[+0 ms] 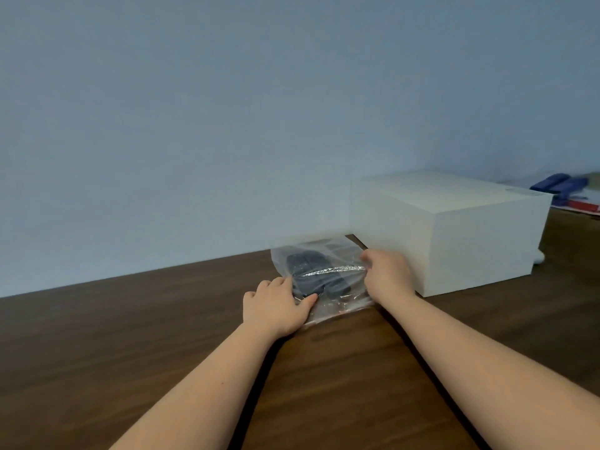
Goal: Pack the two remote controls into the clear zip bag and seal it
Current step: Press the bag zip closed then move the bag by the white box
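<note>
Remotes (pixel 316 276) inside bag (pixel 324 254) on bench (pixel 162 319); zip edge faces wrists. Left hand (pixel 276 306) presses flat, right hand (pixel 388 271) pinches bag's right side.

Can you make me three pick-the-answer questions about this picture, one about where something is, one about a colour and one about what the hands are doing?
1. Where are the dark remote controls?
A. On the box
B. Inside the clear zip bag
C. On the floor

2. What colour is the box?
A. White
B. Green
C. Black

3. What are the left hand and right hand doing?
A. Waving in the air
B. Resting on the bag
C. Lifting the box

Answers: 1 B, they show through the plastic. 2 A, its sides are plain white. 3 B, both hands lie against the bag on the table.
</note>
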Tool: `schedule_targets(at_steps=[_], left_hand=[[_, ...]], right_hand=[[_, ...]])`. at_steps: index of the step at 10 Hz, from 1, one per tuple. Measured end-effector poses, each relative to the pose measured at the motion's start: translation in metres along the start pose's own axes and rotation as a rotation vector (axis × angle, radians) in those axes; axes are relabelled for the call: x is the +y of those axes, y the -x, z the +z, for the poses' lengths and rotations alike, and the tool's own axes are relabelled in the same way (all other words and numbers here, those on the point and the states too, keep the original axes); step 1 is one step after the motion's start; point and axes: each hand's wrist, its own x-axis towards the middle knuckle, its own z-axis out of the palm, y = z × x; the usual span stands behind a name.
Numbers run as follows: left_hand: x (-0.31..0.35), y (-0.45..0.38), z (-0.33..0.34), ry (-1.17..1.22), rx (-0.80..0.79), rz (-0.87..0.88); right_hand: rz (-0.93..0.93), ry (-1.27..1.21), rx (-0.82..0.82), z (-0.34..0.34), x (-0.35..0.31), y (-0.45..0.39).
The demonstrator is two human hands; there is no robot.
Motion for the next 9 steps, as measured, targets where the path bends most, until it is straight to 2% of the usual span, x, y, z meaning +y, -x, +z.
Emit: schedule_targets(at_steps=[4, 6, 7, 8, 9], left_hand=[[0.02, -0.008, 0.009, 0.013, 0.032, -0.034], [0.021, 0.008, 0.004, 0.08, 0.124, -0.06], [0.018, 0.016, 0.002, 0.165, 0.193, -0.059], [0.014, 0.024, -0.001, 0.233, 0.192, -0.06], [0.011, 0.033, -0.002, 0.256, 0.195, -0.048]], right_hand=[[-0.068, 0.28, 0.023, -0.001, 0.008, -0.005], [-0.096, 0.37, 0.011, -0.004, 0.012, 0.003], [-0.133, 0.354, 0.052, -0.009, 0.014, 0.009], [-0.182, 0.277, 0.111, -0.012, 0.014, 0.015], [-0.254, 0.095, 0.035, -0.032, 0.008, 0.027]])
